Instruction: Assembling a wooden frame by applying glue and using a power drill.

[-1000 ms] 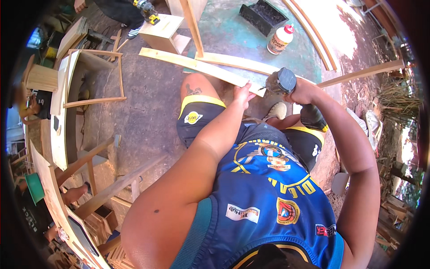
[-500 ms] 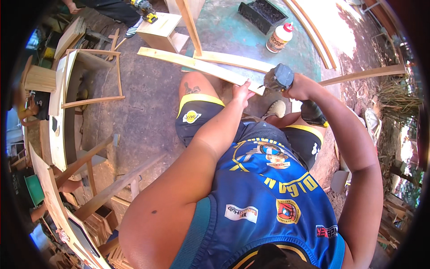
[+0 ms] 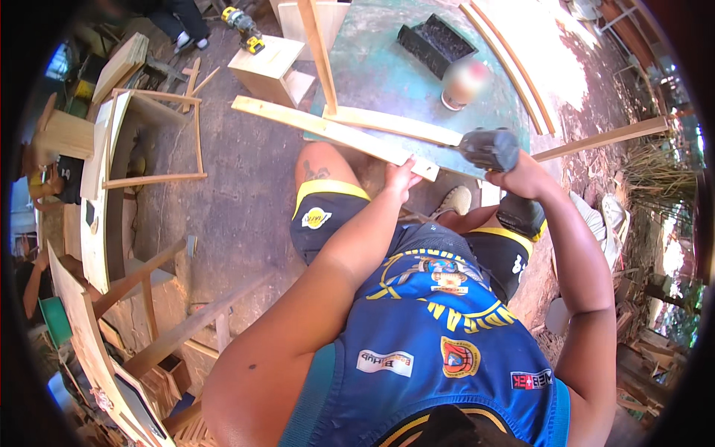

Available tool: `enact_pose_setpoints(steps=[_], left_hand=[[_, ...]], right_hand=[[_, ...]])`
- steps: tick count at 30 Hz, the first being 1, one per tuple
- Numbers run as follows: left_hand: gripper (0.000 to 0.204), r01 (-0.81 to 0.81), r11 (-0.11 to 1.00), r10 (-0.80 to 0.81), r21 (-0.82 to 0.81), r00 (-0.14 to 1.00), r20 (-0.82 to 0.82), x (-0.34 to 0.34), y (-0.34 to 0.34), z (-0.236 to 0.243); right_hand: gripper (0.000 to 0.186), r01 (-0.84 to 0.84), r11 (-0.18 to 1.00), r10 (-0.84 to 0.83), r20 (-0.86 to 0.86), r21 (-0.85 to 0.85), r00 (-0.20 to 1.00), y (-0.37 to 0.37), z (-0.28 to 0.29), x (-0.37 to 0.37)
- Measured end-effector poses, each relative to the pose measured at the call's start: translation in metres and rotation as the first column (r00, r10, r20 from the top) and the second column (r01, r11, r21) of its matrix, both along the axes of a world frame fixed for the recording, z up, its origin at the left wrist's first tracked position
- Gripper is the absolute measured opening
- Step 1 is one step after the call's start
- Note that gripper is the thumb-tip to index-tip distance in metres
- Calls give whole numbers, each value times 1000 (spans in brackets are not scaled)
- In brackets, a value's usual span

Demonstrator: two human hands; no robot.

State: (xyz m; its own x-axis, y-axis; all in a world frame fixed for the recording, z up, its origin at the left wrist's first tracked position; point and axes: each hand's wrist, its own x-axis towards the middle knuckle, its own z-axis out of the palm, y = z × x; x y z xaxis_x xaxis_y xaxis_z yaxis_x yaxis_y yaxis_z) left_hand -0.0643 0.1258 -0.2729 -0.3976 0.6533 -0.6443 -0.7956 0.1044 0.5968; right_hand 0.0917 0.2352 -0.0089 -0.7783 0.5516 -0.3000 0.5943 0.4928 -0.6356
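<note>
My left hand (image 3: 402, 179) is closed round a pale wooden strip (image 3: 320, 132) near its right end, where a small dark spot shows. The strip slants from far left down toward me. In my right hand (image 3: 520, 177) is a dark cordless drill (image 3: 489, 150), gripped by its handle, its front end pointing left. The drill stands a little above and to the right of the strip's end, apart from it. Another wooden strip (image 3: 395, 125) lies just behind, and an upright wooden piece (image 3: 318, 56) rises beside its left end.
A glue bottle (image 3: 463, 88) and a black tray (image 3: 436, 49) stand on the greenish surface (image 3: 372, 45). Left of them, a yellow-black drill (image 3: 244, 31) rests on a wooden box (image 3: 267, 63). Long strips (image 3: 514, 71) lie at right. Wooden frames (image 3: 153, 177) fill the left; another person's legs (image 3: 179, 18) show far left.
My right hand and the drill have moved right, away from the strip's end. My left hand keeps its hold on the strip. The other person's feet have shifted left.
</note>
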Motion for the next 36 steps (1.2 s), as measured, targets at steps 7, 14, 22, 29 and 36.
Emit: enact_pose_setpoints(steps=[7,14,22,29,36], left_hand=[[22,8,1000,-8,0,999,46,-4,-12,-4],[21,36,999,-36,-5,999,28,-9,-36,12],[18,-27,998,36,52,983,-182,-20,-81,62],[28,-40,999,29,-10,870,-491,-21,-118,120],[38,-7,996,74,91,643,-762,-50,-130,164]], right_hand=[[24,420,907,-399,-355,-21,845,35,7,54],[33,619,745,-328,-672,248,664,109,-57,25],[41,655,703,-276,-742,278,611,205,-114,-39],[54,661,725,-275,-798,194,536,215,-155,-16],[48,527,813,-563,-563,-246,605,200,-153,-20]])
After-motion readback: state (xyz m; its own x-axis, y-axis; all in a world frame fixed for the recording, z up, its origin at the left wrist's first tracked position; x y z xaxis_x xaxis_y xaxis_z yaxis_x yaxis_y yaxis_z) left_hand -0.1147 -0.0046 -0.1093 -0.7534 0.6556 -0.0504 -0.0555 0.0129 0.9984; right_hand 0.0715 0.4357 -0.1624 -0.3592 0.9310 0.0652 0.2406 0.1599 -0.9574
